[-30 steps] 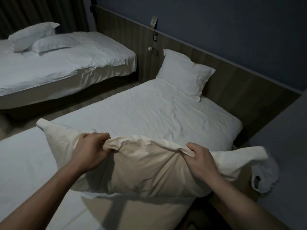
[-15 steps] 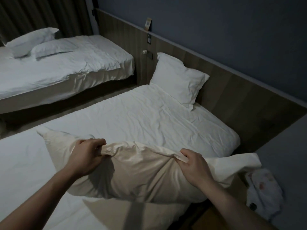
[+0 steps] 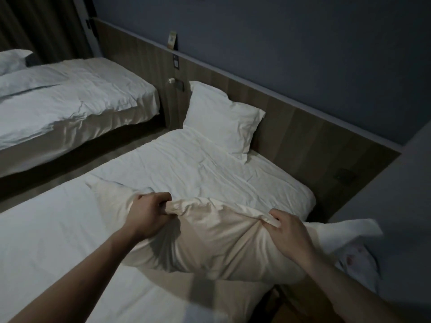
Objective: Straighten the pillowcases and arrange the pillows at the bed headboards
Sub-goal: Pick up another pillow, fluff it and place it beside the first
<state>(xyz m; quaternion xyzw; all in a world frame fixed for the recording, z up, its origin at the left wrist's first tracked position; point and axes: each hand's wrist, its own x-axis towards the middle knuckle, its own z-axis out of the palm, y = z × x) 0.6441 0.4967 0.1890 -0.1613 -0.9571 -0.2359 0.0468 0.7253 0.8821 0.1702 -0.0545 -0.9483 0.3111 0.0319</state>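
Lowered a little since the earlier frame, the cream pillow [image 3: 210, 238] sits on the near bed [image 3: 58, 241]; left hand [image 3: 149, 213] and right hand [image 3: 289, 231] each grip bunched pillowcase — an even, outward pull should smooth it; headboard [image 3: 291, 127] beyond.

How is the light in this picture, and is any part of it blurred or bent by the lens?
Head view: the room is dim and bluish; warmer light falls on the held pillow, gripped by the left hand and the right hand. The left forearm throws a dark shadow on the pillow. The far bed looks soft and smeared. The headboard runs slanted, from the wide lens and tilted head.
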